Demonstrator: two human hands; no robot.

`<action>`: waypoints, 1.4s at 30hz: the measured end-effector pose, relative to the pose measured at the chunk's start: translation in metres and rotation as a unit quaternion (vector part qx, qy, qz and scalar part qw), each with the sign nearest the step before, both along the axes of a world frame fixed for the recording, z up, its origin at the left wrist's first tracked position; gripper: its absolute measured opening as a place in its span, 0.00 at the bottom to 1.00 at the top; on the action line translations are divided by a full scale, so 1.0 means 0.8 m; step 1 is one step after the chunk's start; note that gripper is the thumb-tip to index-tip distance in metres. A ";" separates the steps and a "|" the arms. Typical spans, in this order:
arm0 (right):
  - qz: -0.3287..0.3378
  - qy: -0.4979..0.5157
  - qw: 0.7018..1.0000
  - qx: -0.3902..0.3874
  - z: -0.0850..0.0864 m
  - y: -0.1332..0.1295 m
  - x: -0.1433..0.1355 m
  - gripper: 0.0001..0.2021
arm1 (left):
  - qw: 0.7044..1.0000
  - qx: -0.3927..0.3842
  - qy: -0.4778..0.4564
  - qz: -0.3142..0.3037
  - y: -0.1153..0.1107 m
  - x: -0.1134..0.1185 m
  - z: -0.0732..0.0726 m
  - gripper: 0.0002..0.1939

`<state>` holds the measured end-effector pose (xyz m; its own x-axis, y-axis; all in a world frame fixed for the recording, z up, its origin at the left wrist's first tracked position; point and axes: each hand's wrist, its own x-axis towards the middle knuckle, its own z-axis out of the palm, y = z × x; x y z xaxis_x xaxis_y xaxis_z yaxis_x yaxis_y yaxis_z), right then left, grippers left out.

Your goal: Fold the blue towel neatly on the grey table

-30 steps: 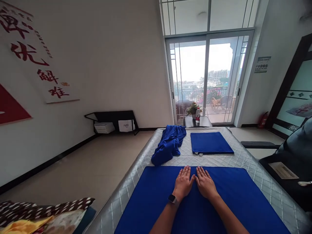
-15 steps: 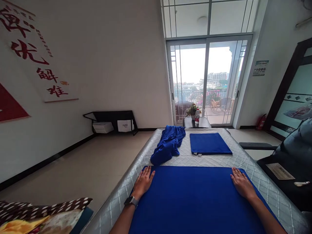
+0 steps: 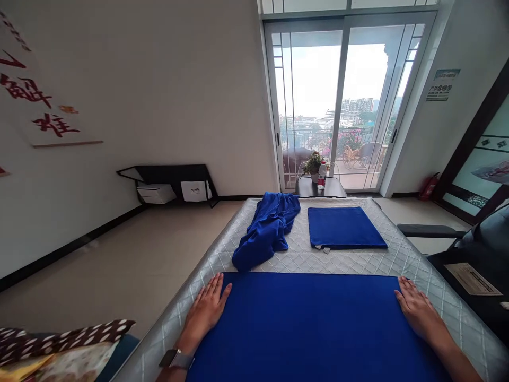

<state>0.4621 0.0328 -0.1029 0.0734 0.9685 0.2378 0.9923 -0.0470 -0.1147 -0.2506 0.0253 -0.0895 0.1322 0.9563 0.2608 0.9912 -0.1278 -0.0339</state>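
Note:
A large blue cloth [image 3: 310,323] lies flat and smooth across the near part of a quilted mattress [image 3: 296,260]. My left hand [image 3: 207,305], with a watch on the wrist, rests flat at its far left corner, fingers stretched out. At the far right corner my right hand [image 3: 417,305] lies flat too, fingers extended. Neither hand holds anything. Beyond the cloth, a crumpled blue cloth [image 3: 266,231] lies on the left, and a neatly folded blue cloth [image 3: 344,228] with small white tags sits to the right.
A small table [image 3: 332,188] with a bottle [image 3: 322,176] and potted plant [image 3: 313,162] stands past the mattress. A black chair [image 3: 473,265] is at the right. Patterned fabric [image 3: 75,350] shows at lower left, a low black rack [image 3: 175,178] by the wall.
Both hands have moved outward to the cloth's far corners, farther apart than before. The view has tilted down and come closer to the mattress. The two other blue cloths remain in place.

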 end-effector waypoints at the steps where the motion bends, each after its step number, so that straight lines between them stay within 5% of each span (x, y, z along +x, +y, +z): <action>1: -0.001 0.001 1.000 0.005 0.001 0.000 -0.002 0.35 | 1.000 0.007 -0.002 0.002 0.001 -0.002 -0.004 0.29; 6: -0.007 -0.017 1.000 0.009 0.013 -0.002 -0.014 0.35 | 0.999 0.030 -0.017 0.009 0.003 0.006 -0.008 0.29; 11: -0.008 -0.024 1.000 0.006 0.045 -0.013 -0.035 0.33 | 0.993 0.053 -0.086 0.065 -0.008 0.048 0.043 0.32; 14: 0.021 0.003 0.999 0.027 0.077 -0.026 -0.073 0.32 | 0.982 0.088 -0.153 0.073 -0.024 0.095 0.088 0.34; 17: 0.103 0.039 0.994 0.020 0.114 -0.042 -0.139 0.31 | 0.982 0.059 -0.178 -0.010 -0.040 0.166 0.120 0.30; 20: 0.187 0.065 0.980 -0.018 0.141 -0.054 -0.222 0.30 | 0.981 0.013 -0.152 -0.121 -0.046 0.252 0.132 0.26; 23: 0.231 0.068 0.969 -0.056 0.146 -0.053 -0.294 0.30 | 0.973 -0.001 -0.126 -0.193 -0.036 0.328 0.125 0.25; 26: 0.232 0.053 0.968 -0.080 0.129 -0.040 -0.334 0.29 | 0.973 0.014 -0.117 -0.199 -0.017 0.369 0.106 0.26; 33: 0.225 0.040 0.970 -0.086 0.089 -0.017 -0.337 0.29 | 0.980 -0.011 -0.109 -0.169 0.006 0.368 0.059 0.31; 42: 0.228 0.061 0.968 -0.081 0.091 -0.018 -0.336 0.29 | 0.979 -0.011 -0.113 -0.168 0.010 0.371 0.053 0.32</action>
<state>0.1929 0.0188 -0.0300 -0.3526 0.9308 0.0964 0.8936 0.3655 -0.2605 0.0461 0.0333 -0.0475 0.3808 0.8750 0.2991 0.8752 -0.4454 0.1888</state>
